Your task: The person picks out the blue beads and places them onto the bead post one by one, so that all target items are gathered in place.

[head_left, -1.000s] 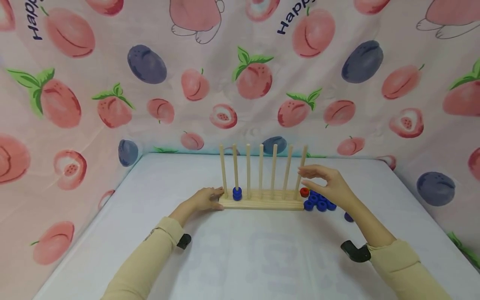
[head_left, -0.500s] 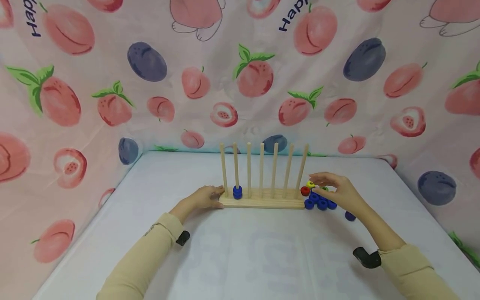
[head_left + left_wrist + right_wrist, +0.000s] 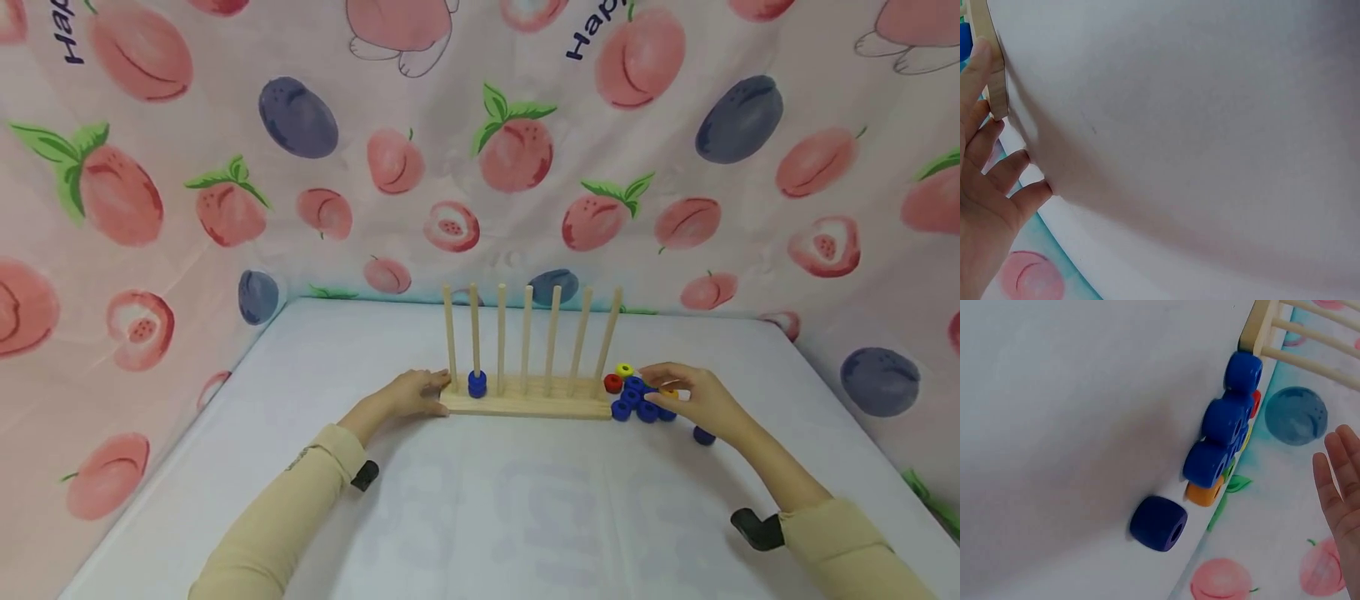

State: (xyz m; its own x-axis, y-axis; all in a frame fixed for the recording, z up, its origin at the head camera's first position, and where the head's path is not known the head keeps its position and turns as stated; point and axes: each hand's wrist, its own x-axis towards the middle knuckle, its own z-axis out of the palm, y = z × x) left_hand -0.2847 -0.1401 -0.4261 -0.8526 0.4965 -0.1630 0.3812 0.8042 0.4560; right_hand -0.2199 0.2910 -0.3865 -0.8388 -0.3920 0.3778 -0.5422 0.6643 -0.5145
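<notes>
A wooden peg rack [image 3: 532, 406] with several upright pegs stands on the table in the head view. Two blue beads [image 3: 477, 384] are stacked on its second peg from the left. My left hand [image 3: 405, 396] holds the rack's left end between thumb and forefinger; the left wrist view shows its other fingertips on the cloth. Over a cluster of blue beads [image 3: 647, 412] at the rack's right end hovers my right hand [image 3: 701, 396], fingers loosely extended and holding nothing. A red bead [image 3: 612, 383], a yellow bead [image 3: 625, 369], an orange bead [image 3: 1204, 492] and a partly hidden green bead [image 3: 1230, 469] lie there too.
One dark blue bead [image 3: 1159, 523] lies apart, nearer the person than the cluster. A white cloth [image 3: 517, 517] covers the table. Behind it hangs a fruit-printed curtain [image 3: 465, 100]. Each wrist carries a black camera mount [image 3: 757, 529].
My right hand has moved right and down, from beside the last peg to over the beads, uncovering the yellow bead. The left hand stays at the rack's end. The head view has shifted slightly.
</notes>
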